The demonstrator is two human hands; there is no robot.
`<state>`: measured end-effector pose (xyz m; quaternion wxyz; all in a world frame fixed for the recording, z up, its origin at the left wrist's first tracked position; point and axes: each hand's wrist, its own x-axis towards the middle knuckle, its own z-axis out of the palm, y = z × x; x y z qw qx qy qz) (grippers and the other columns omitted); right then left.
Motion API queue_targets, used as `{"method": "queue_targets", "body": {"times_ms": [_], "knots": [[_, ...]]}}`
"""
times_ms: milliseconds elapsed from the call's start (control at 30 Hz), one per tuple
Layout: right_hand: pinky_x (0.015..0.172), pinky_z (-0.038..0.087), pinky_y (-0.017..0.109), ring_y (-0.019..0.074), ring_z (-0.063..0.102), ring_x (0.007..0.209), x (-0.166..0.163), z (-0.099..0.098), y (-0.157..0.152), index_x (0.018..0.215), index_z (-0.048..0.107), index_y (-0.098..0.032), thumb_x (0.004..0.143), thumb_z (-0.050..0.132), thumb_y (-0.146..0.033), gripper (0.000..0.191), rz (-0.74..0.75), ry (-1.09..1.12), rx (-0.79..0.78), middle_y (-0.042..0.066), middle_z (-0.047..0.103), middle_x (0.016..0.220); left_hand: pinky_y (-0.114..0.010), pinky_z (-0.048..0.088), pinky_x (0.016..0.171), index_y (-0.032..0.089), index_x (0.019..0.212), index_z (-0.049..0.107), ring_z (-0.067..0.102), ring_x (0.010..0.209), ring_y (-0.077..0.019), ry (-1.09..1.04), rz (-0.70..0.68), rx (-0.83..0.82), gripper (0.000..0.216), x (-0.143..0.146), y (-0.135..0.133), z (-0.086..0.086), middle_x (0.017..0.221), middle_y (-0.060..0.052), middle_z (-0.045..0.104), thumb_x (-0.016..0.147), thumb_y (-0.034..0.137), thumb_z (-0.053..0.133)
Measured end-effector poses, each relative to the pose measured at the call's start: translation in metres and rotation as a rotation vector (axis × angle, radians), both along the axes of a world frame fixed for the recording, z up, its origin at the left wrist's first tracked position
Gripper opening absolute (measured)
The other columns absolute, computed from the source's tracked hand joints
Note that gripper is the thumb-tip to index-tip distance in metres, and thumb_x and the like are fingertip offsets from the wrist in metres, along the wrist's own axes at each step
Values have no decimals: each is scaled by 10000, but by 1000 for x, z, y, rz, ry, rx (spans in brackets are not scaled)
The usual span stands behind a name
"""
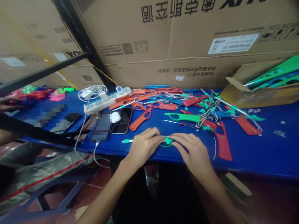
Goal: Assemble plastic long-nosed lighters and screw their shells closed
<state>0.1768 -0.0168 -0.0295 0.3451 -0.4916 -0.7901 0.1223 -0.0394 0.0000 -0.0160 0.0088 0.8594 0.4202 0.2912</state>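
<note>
Green lighter assembly [168,142] sits between both hands, over the near table [263,155] edge. I find left hand [143,144] and right hand [193,148] pinching it from opposite sides — apparently for steadiness — with a screwdriver [187,125] just beyond, presumably for easy reach.

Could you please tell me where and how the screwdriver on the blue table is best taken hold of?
Probably by its thicker handle, with the right hand, once free, coming from above and the near side. The screwdriver lies flat, its thin shaft pointing left, and a green lighter casing lies close along its far side.
</note>
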Motion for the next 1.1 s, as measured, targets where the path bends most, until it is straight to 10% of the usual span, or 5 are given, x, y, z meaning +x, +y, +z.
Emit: {"method": "queue_targets", "body": {"times_ms": [1100], "knots": [[904,461,372,204,668,1028,1,1,3,1064,708,-274,996,601,-249,129,-1,10,-42,-14,748,1130,-228,424,690,204,880,703,669,834,-128,12,-55,-258,151,-1,20,18,888,22,706,955,328,662]]}}
